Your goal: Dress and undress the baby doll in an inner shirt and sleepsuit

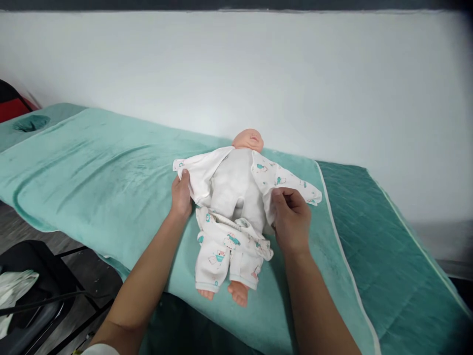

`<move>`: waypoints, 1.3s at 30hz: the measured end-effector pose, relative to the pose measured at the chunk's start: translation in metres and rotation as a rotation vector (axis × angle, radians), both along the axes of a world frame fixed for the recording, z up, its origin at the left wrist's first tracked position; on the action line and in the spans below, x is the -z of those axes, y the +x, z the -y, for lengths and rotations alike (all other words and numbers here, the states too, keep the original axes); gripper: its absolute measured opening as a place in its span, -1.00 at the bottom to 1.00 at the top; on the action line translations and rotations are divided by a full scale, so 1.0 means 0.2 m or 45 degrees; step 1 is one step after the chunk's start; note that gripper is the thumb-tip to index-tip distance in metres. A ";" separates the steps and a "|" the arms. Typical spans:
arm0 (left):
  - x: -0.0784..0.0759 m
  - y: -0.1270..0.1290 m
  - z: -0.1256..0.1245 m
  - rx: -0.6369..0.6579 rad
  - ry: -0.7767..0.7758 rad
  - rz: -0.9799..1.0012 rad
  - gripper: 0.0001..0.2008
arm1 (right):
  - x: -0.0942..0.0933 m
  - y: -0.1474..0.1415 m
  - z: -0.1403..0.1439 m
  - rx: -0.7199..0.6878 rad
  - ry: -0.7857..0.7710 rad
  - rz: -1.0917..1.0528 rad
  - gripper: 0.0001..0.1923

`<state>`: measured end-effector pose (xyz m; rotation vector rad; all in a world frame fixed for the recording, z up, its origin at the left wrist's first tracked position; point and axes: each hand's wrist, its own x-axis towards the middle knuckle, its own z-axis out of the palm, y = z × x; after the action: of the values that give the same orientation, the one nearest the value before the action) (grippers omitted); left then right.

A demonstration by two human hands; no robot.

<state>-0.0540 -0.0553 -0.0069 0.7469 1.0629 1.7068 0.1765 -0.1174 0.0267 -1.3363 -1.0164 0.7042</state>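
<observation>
A baby doll [248, 140] lies on its back on the teal blanket, its head toward the wall and its bare feet toward me. Its white cloth body [231, 172] shows between the spread fronts of a printed baby shirt [284, 177], whose sleeves reach out to both sides. My left hand [181, 195] is closed on the shirt's left front edge, below the sleeve. With thumb and fingers pinched, my right hand [292, 214] holds the right front edge. Printed baby pants [231, 246] cover the doll's lower legs, their waistband bunched below the hips.
The teal blanket [111, 162] covers a long bed along the white wall [236, 69]. A darker green quilted cover [388, 246] shows at the right end. At the lower left stands a black chair [40, 286] with pale cloth [15, 293] on it.
</observation>
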 end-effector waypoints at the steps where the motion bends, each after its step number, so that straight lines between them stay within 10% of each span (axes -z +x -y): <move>1: 0.01 -0.01 0.01 -0.029 0.034 -0.046 -0.56 | 0.00 0.02 -0.01 0.046 0.038 -0.026 -0.71; 8: 0.03 -0.17 0.11 -0.348 -0.057 -0.920 -0.72 | 0.15 0.32 0.06 0.490 -0.085 0.163 -0.64; 15: 0.03 -0.21 0.23 -0.391 -0.389 -1.646 -0.76 | 0.26 0.53 0.24 0.564 -0.402 0.730 -0.58; 24: 0.03 -0.18 0.24 -0.472 -0.293 -1.776 -0.64 | 0.27 0.44 0.27 0.610 -0.323 1.149 -0.53; 30: 0.04 -0.16 0.26 -0.358 0.113 -1.846 -0.77 | 0.25 0.37 0.25 0.254 0.198 1.293 -0.71; 34: 0.03 -0.15 0.27 -0.006 0.406 -1.895 -0.77 | 0.21 0.29 0.25 -0.159 0.158 1.354 -0.74; 39: 0.02 -0.15 0.26 0.183 0.440 -1.847 -0.68 | 0.20 0.26 0.24 -0.214 0.057 1.355 -0.68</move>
<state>-0.0838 -0.1081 -0.0102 2.3853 1.5254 1.0506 0.2287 -0.1664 -0.0132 -1.6100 -1.9786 0.0215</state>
